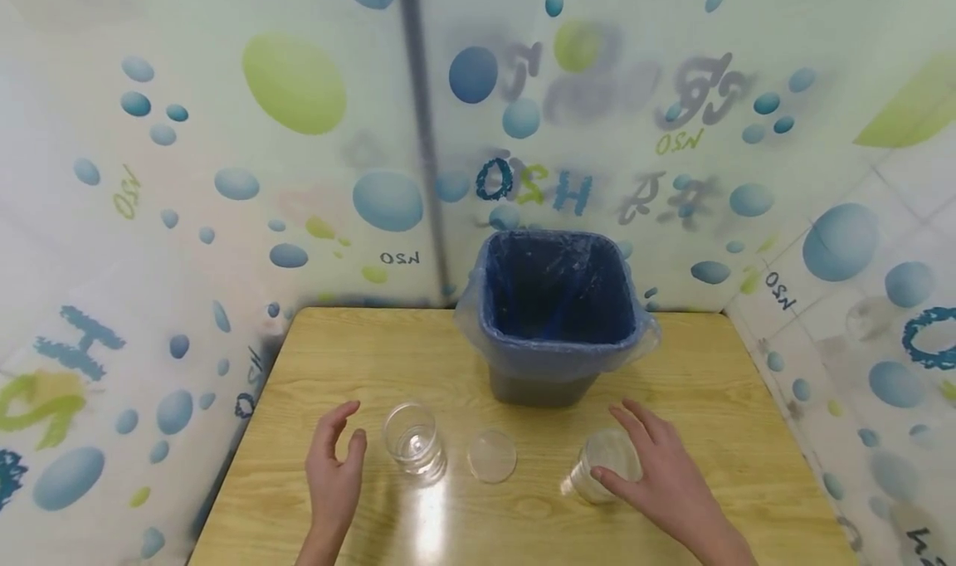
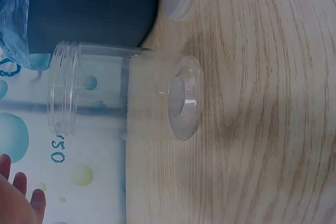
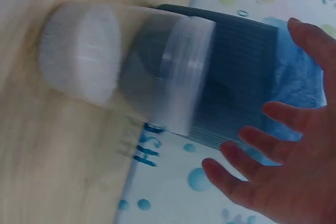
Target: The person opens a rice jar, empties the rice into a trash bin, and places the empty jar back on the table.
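My left hand is held just left of a clear, lidless plastic jar, fingers loosely bent and apart from it. The left wrist view shows this jar upright, its threaded rim bare and nothing visible inside. A round clear lid lies flat on the table, right of that jar. My right hand hovers by a second clear jar, thumb and fingers spread. In the right wrist view this jar has a lid on top and white contents in its lower part; the fingers look clear of it.
A dark bin lined with a blue plastic bag stands behind the jars on the wooden table. Printed sheeting with bubbles and lettering rises at the back and both sides.
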`<act>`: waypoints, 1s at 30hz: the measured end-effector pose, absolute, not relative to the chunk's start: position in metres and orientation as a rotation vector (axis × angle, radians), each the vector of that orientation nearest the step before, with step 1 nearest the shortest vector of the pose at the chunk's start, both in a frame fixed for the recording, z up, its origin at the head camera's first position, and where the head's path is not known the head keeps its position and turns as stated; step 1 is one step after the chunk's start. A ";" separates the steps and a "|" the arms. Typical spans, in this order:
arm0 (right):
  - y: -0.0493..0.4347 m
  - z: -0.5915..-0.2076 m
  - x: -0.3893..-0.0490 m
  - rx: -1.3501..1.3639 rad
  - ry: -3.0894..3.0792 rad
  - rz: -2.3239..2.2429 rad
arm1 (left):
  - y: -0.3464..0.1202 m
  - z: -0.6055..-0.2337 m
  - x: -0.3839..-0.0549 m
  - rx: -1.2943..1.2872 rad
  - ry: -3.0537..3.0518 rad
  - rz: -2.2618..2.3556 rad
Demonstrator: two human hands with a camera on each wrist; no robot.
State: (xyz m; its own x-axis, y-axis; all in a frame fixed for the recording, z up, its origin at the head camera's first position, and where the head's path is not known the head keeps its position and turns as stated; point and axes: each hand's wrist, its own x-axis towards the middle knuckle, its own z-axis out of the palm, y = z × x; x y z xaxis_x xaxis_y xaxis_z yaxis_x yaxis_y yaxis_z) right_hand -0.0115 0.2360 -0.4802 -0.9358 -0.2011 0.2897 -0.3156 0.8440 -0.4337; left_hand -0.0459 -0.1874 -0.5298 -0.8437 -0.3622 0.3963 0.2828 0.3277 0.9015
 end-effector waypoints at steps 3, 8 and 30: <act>0.238 -0.489 -0.013 0.356 -2.902 0.734 | -0.188 -0.531 -0.046 0.054 -2.030 -1.563; 0.237 -0.501 -0.013 0.300 -2.992 0.742 | -0.189 -0.534 -0.045 0.020 -2.008 -1.581; 0.232 -0.517 -0.020 0.251 -3.126 0.762 | -0.184 -0.531 -0.040 -0.083 -1.969 -1.604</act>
